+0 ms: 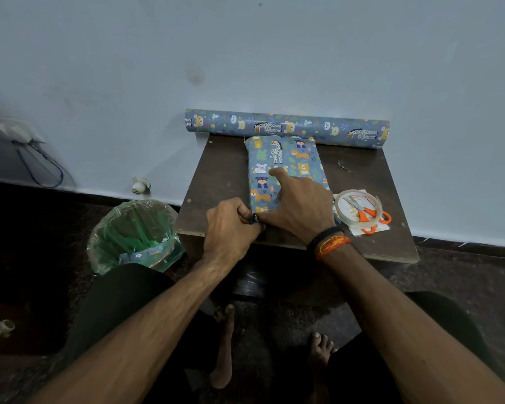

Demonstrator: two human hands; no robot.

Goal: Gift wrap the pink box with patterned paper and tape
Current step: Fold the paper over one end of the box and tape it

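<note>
My left hand (pixel 231 225) pinches the paper flap; my right hand (pixel 299 204) presses the box (pixel 283 167) flat. I should fold tight.

Home floor: low table (pixel 216 176), lined bin (pixel 134 228)

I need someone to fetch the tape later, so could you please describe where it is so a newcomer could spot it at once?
Find the small dark wooden table against the pale wall. At its right front corner, right of the wrapped box, lies the tape roll. It is a clear ring with orange-handled scissors resting across it.
</note>
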